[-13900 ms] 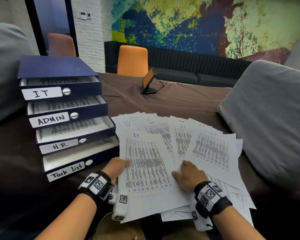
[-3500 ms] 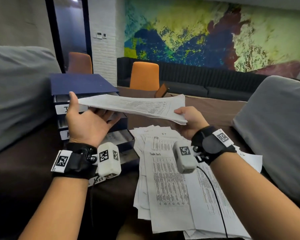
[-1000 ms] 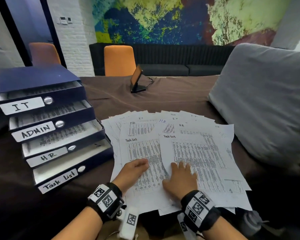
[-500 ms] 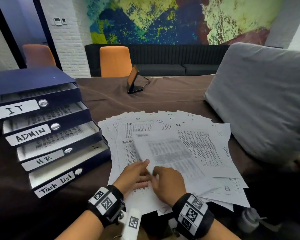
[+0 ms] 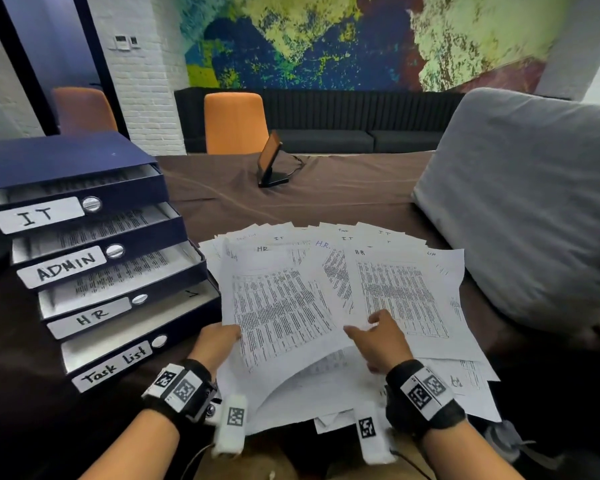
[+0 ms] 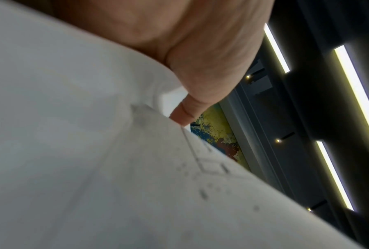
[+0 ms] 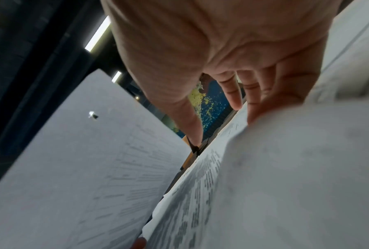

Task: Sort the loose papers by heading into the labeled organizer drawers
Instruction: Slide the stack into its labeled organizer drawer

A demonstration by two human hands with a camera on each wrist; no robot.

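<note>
Lifted since before, sheet [image 5: 278, 306] over brown table [image 5: 326, 199] (mural [image 5: 326, 39] behind).

A big white paper [image 6: 94, 168] fills most of the picture, blurry, with faint gray print. The left hand [image 6: 200, 50] is above it, thumb pressed on its edge. Long lights [image 6: 358, 94] glow behind.

**Navy, white, orange and a splashed wall**

The organizer drawers [image 5: 94, 258] are navy with white hand-lettered labels. The loose papers [image 5: 343, 306] are white, printed in dense black rows; one heading looks purple, perhaps. Brown cloth covers the surface [image 5: 326, 199]. Orange chair [image 5: 235, 123]; mottled blue-yellow-green mural [image 5: 326, 39]; grey cushion [image 5: 527, 202].
</note>
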